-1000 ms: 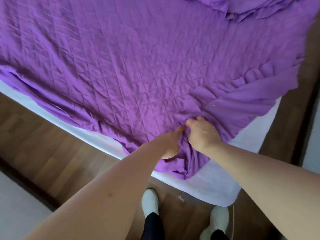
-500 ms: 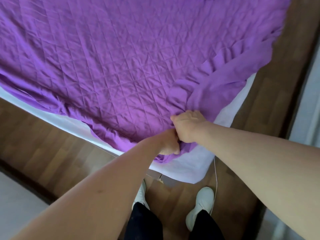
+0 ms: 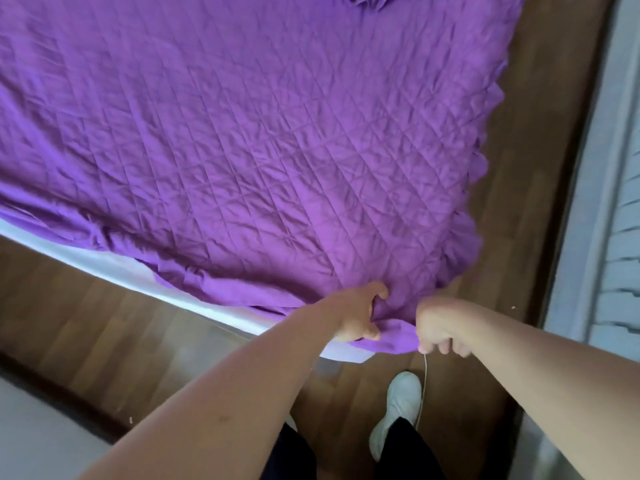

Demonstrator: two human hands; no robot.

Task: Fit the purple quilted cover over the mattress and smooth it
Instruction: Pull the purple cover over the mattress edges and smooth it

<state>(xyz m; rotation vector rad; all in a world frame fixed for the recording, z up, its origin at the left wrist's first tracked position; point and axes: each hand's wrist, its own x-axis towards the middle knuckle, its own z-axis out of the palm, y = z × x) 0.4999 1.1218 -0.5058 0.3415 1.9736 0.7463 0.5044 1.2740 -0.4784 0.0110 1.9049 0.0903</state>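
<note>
Standing at the near corner of the bed, I have the purple quilted cover [image 3: 277, 140] spread across nearly the whole top of the white mattress [image 3: 104, 263], its diamond stitching creased and rumpled rather than flat. My left hand [image 3: 356, 311] is clamped on the cover's gathered corner fabric, thumb up near the quilted top and fingers curled under a fold just above the mattress corner. My right hand [image 3: 440, 323] sits just beside it, closed in a fist on the purple hem where it hangs over that same corner, knuckles turned down toward the floor. Both grips are shut on cloth, with a bunched fold of purple between them. Along the left edge a strip of bare white mattress shows below the cover's ruffled border, and a small white tip of the corner peeks out beneath my hands. On the right side the scalloped frill of the cover hangs past the bed's edge over the brown wooden floor [image 3: 519, 202]. A thin white cord [image 3: 423, 386] dangles from near my right fist toward my white shoe [image 3: 398, 403], which stands on the floorboards below.
</note>
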